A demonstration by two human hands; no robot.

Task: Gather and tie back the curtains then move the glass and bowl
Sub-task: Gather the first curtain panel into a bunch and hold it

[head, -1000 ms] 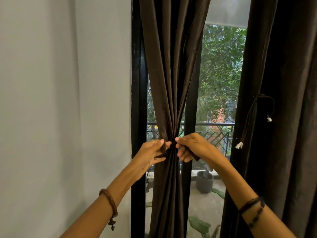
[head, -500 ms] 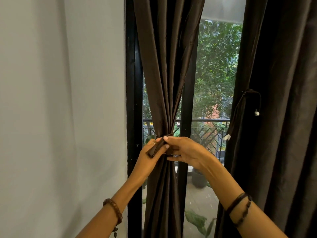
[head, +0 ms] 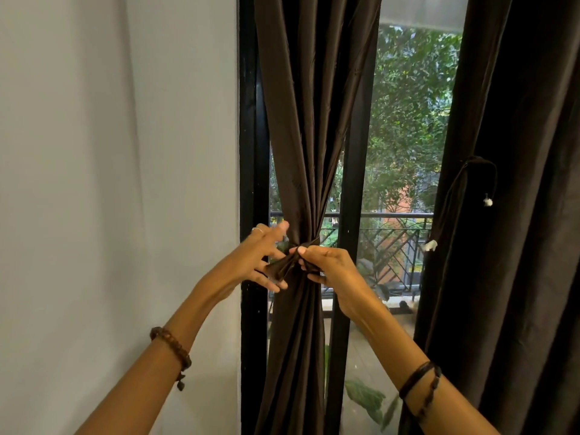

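Two hands work at the waist of the left curtain [head: 301,152], which hangs gathered against the window frame [head: 251,152]: the right hand [head: 326,268] pinches the dark tie [head: 282,266] so the bunch stays cinched, while the left hand [head: 260,259] has its fingers spread, touching the tie's loose end, probably to knot it. Two curtains show; the right curtain [head: 518,215] hangs with its cord [head: 480,164] looped on it. No glass or bowl is in view.

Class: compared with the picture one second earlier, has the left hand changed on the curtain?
Yes. The left hand has opened, its fingers spread beside the black window frame, loosening its grip on the curtain.
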